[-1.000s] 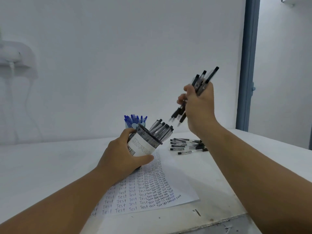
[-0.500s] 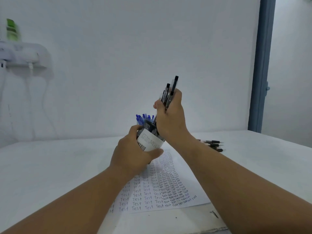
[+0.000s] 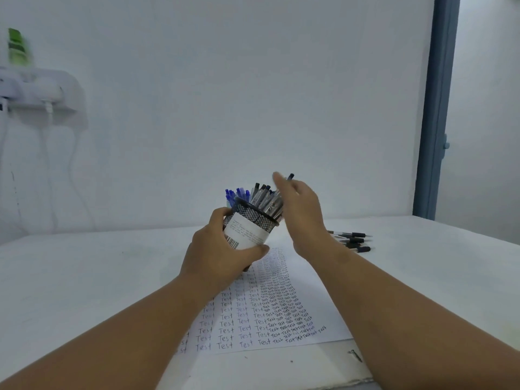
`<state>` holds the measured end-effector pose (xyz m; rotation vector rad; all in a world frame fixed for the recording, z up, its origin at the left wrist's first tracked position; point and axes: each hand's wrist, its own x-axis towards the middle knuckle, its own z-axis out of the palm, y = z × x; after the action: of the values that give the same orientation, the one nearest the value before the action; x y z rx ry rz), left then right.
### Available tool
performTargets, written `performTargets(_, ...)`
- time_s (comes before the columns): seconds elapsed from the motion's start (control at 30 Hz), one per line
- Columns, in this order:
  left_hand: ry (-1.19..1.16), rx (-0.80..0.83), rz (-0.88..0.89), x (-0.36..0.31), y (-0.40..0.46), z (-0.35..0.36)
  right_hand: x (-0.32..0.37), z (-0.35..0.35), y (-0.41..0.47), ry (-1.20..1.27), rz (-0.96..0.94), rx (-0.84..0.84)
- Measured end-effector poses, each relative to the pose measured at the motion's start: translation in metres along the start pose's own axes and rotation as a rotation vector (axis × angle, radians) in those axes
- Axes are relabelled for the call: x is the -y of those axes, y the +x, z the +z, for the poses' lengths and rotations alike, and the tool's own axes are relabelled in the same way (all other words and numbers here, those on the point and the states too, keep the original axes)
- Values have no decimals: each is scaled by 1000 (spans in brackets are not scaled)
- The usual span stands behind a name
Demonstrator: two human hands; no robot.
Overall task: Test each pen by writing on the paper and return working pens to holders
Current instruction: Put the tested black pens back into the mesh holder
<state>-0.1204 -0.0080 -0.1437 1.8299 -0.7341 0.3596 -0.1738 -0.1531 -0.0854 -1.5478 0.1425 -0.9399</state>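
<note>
Now the black pens (image 3: 266, 199) stand inside the mesh holder (image 3: 254, 220), tilted in the gripping left hand (image 3: 222, 254); right hand (image 3: 302, 212) has released them, fingers loose. Returning step; next, stand it on the bench (image 3: 84, 277).
</note>
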Motion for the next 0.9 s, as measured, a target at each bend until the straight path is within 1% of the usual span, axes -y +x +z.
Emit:
performTargets(0.07, 14, 3, 6, 1, 0, 0, 3, -7, 2, 159, 110, -24)
performTargets(0.1, 31, 7, 14, 1, 0, 0, 2, -9, 3, 189, 109, -29)
performTargets(0.23, 73, 39, 70, -2, -3, 0, -2, -11, 0, 91, -12, -8)
performTargets(0.33, 89, 39, 98, -3, -4, 0, -2, -11, -1, 79, -3, -48)
performTargets(0.4, 126, 42, 125, -4, -4, 0, -2, -13, 0, 80, -39, -64)
performTargets(0.47, 178, 50, 165, -6, -6, -1, -2, -15, 0, 50, -71, -14)
performTargets(0.53, 242, 54, 210, -9, -8, -1, -3, -16, -2, 8, -55, 41)
performTargets(0.57, 264, 57, 230, -10, -8, -1, -4, -15, -3, 1, -38, 40)
performTargets(0.7, 273, 67, 264, -13, -10, 1, -4, -15, -3, 46, -66, -71)
performTargets(0.8, 230, 44, 262, -13, -10, 1, -1, -15, 2, 183, -50, -164)
performTargets(0.87, 225, 38, 265, -13, -10, 2, 1, -18, 3, 229, -29, -181)
performTargets(0.9, 227, 36, 266, -13, -9, 2, 3, -20, 3, 214, -25, -157)
